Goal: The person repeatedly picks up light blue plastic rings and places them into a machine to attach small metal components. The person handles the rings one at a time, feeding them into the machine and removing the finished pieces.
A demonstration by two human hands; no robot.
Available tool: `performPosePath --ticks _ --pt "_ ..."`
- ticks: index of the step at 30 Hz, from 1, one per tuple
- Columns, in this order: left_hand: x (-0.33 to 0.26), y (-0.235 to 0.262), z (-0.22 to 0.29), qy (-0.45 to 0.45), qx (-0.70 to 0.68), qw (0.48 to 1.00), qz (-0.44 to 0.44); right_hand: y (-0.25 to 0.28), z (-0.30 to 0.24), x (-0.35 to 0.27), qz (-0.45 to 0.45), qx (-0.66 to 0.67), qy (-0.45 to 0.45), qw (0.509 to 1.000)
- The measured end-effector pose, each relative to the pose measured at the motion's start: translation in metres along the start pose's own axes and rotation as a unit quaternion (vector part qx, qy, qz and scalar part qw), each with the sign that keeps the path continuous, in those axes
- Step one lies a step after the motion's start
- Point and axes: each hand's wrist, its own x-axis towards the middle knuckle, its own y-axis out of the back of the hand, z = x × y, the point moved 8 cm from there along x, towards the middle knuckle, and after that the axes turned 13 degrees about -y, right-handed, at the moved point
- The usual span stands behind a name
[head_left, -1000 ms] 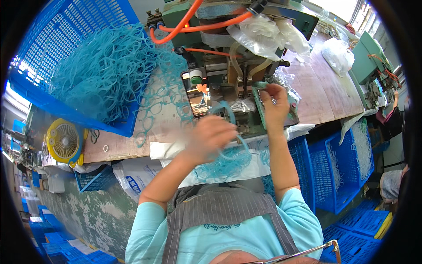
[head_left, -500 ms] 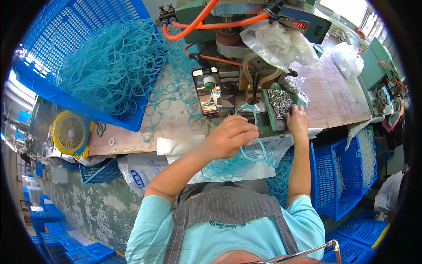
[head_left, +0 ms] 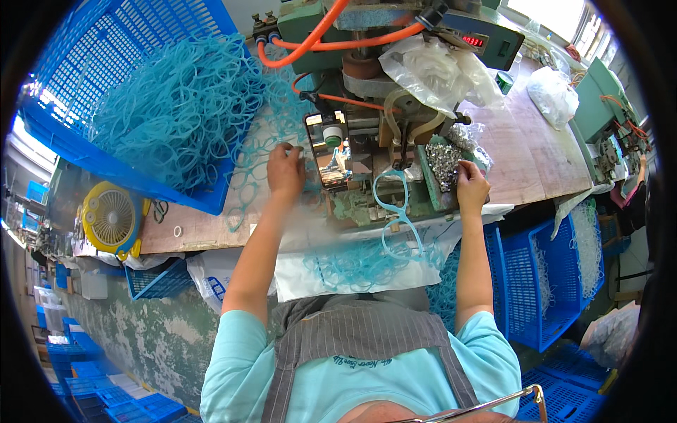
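Note:
A translucent blue eyeglass frame (head_left: 403,206) hangs from the green press machine (head_left: 367,95), its upper end at the machine's tooling and its lower rim over the white cloth. My left hand (head_left: 286,171) is over the tabletop by loose blue eyeglass frames (head_left: 248,169), fingers curled in; whatever they hold is hidden. My right hand (head_left: 472,187) rests at the edge of a green tray (head_left: 432,185) of small shiny metal parts (head_left: 443,166). Its thumb and fingers are pinched together, and anything between them is too small to make out.
A tilted blue crate (head_left: 127,166) heaped with blue frames stands at left, beside a yellow fan (head_left: 111,217). More frames lie on white cloth (head_left: 296,285) along the front edge. Orange hoses (head_left: 352,44) cross the machine. Blue crates (head_left: 525,289) stand below right.
My left hand has let go of the eyeglass frame at the machine and moved left to the loose frames. The frame now hangs alone. My right hand stays by the metal parts, fingers drawn in.

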Motion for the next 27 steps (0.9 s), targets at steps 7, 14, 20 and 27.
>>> performPosePath --ticks 7,14,20,27 --pt "-0.040 -0.050 -0.033 0.029 0.098 0.993 -0.061 0.002 0.007 0.001 -0.003 -0.011 -0.035 0.999" --pt "-0.026 0.029 -0.031 0.021 0.107 0.990 0.089 0.000 -0.001 -0.001 0.008 -0.012 0.023 1.000" --pt "-0.018 0.069 -0.020 0.207 -0.226 0.928 0.211 -0.002 -0.015 -0.006 -0.022 -0.029 0.048 0.998" --pt "0.008 0.105 0.151 -0.227 -0.198 0.935 0.186 -0.001 -0.077 -0.031 -0.086 0.169 0.017 0.982"
